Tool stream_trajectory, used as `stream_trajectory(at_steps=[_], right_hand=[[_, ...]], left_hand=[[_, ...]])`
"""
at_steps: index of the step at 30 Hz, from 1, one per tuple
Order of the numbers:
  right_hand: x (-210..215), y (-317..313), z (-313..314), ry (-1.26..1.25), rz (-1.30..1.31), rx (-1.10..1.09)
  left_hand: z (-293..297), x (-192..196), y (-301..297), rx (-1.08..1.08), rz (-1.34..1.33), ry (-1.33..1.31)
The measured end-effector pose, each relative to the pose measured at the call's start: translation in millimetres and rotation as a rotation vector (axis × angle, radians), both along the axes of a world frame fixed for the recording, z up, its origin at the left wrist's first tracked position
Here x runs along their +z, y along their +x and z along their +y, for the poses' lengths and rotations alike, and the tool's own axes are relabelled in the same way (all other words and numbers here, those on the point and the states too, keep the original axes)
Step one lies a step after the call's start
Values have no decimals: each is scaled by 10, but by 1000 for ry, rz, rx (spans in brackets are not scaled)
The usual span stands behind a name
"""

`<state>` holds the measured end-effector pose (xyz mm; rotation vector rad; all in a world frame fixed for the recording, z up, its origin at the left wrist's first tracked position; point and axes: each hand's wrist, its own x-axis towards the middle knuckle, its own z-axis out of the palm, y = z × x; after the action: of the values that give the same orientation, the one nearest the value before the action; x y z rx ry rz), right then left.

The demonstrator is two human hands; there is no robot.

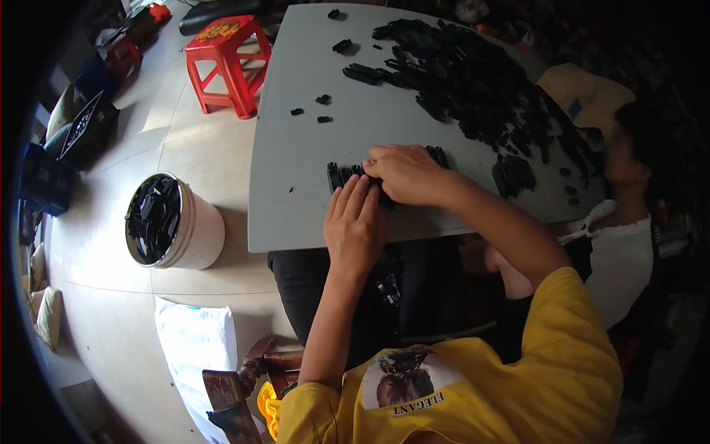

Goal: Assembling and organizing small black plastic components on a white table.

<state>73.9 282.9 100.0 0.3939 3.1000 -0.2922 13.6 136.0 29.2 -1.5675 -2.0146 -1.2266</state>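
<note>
A row of small black plastic pieces (336, 176) stands side by side near the front edge of the grey-white table (288, 218). My left hand (355, 229) lies over the near side of this row, fingers stretched out and their tips touching the pieces. Just right of it, my right hand (410, 175) is closed over the middle of the row, fingers curled down. Whatever sits in its grip is hidden under the hand. More of the row's black pieces (438, 156) show beyond my right wrist.
A large heap of black pieces (473, 81) covers the far right of the table, with a smaller cluster (512, 175) nearer. Several loose pieces (323, 99) lie at left. A bucket of black parts (200, 233) and a red stool (235, 66) stand left. Another person (625, 244) sits right.
</note>
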Motion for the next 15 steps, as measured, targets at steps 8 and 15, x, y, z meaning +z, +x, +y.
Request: stream_trajectory(at_steps=[8, 15], right_hand=[[-216, -874, 376, 29, 371, -187], [-508, -1221, 552, 216, 254, -243]], left_hand=[[-41, -37, -91, 21, 26, -16], [-22, -103, -84, 24, 10, -22]])
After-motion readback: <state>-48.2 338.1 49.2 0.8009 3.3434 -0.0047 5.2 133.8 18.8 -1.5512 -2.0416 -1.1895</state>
